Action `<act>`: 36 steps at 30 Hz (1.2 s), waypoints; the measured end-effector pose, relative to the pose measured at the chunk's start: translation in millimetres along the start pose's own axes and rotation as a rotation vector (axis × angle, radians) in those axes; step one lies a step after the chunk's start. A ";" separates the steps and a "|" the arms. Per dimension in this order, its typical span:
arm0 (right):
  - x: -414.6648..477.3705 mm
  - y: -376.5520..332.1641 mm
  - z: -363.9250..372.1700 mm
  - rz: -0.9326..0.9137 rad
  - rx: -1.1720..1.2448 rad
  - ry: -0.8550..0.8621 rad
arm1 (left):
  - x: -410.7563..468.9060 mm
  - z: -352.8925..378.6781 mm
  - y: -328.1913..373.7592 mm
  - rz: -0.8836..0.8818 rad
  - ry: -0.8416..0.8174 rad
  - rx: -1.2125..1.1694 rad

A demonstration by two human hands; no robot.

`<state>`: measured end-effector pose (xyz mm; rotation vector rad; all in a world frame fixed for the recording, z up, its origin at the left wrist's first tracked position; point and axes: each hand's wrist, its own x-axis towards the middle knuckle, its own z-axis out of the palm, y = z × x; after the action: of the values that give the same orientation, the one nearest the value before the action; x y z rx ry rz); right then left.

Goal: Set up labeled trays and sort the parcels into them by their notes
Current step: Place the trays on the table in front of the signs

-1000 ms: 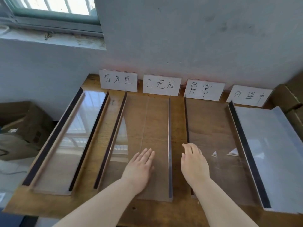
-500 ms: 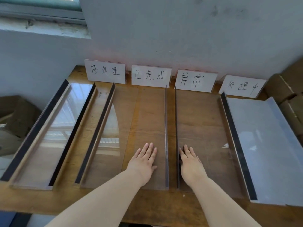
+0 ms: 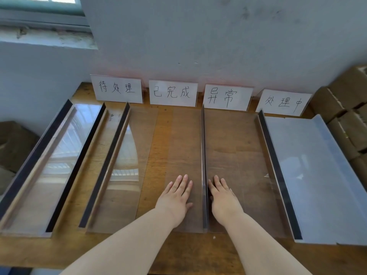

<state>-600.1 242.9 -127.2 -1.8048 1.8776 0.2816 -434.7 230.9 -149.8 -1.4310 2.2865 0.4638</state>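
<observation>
Left hand (image 3: 175, 197) laid flat, fingers straight, nothing grasped, on clear acrylic tray (image 3: 178, 135) just left of dark upright tray wall (image 3: 203, 155); right hand (image 3: 224, 197) likewise on matching tray (image 3: 234, 139) just right.

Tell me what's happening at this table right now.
A person has four trays laid side by side on a wooden table, one below each label card leaning at the wall. The left hand lies flat in the second tray from the left, the right hand flat in the third tray, either side of their adjoining walls. Sorting has not started; cardboard boxes sit stacked at the right.
</observation>
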 end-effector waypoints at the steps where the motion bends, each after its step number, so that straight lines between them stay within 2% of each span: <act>1: 0.4 0.4 0.5 -0.002 0.003 -0.002 | 0.0 -0.8 0.4 -0.002 -0.003 -0.001; 23: 1.9 3.8 1.5 -0.018 0.038 -0.010 | -0.3 -1.7 1.0 0.015 -0.004 -0.052; 36: 1.4 3.4 -0.7 -0.016 0.037 -0.021 | -1.8 -2.1 5.5 -0.008 -0.008 -0.001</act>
<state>-603.5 241.7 -128.0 -1.7853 1.8415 0.2575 -439.3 233.6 -146.8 -1.4353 2.2743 0.4675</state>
